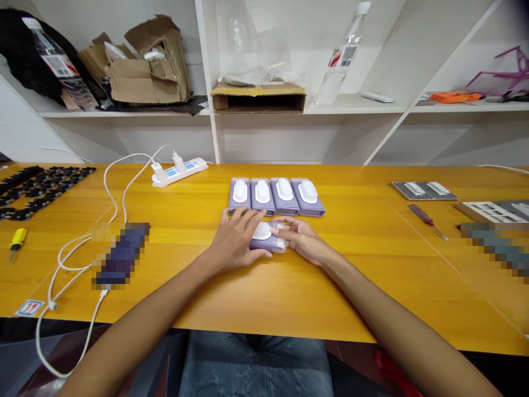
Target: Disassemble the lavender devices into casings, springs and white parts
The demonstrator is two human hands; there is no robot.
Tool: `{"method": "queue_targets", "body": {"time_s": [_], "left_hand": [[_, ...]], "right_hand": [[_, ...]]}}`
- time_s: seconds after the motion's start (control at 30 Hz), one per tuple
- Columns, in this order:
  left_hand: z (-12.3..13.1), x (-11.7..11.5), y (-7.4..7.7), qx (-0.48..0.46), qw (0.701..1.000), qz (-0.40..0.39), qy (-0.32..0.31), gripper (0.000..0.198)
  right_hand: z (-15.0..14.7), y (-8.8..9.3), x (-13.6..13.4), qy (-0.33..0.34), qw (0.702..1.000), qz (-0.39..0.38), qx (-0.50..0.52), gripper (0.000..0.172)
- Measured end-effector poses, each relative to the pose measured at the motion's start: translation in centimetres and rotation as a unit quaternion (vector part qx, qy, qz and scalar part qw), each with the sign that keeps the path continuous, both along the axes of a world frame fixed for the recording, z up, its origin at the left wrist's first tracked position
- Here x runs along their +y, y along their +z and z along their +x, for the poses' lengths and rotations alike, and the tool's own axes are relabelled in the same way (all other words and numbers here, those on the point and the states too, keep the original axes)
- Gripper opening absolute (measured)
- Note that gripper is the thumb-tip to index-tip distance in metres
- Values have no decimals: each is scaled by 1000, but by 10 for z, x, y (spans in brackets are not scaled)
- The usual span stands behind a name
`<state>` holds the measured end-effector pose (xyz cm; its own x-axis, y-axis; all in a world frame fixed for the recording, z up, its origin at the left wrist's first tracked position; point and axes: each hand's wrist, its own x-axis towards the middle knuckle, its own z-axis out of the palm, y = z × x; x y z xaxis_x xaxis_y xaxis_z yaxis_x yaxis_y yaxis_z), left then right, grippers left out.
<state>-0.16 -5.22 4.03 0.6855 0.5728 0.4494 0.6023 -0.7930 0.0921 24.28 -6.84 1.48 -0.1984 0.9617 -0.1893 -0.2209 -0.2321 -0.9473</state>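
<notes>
At the middle of the table, a small purple box (268, 243) with a white oval piece (263, 229) on top lies sideways between my hands. My left hand (236, 237) is curved round its left end, fingers over the far side and thumb along the near edge. With thumb and fingers, my right hand (303, 238) grips the right end. Just behind stand several similar boxes in a row, the rightmost purple box (312, 207) among them, each topped with a white oval piece. My left fingertips cover part of the held box.
A phone (122, 256) on a white cable lies left, near a power strip (181, 172). Yellow screwdriver (17, 240) and black parts (37, 187) are farther left. On the right are a screwdriver (427, 220), a metal plate (424, 191) and another phone-like slab (496, 245). Shelves rise behind.
</notes>
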Motion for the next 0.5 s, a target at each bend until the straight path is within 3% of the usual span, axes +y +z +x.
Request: {"method": "queue_targets", "body": {"time_s": [0.23,0.5], "left_hand": [[1,-2,0,54,998,27,-7,82],[4,-1,-2,46,998,34,14,75]], "right_hand": [[0,7,-4,45,989,104,-92,53],[0,12,-6,61,990,104,-69,54]]}}
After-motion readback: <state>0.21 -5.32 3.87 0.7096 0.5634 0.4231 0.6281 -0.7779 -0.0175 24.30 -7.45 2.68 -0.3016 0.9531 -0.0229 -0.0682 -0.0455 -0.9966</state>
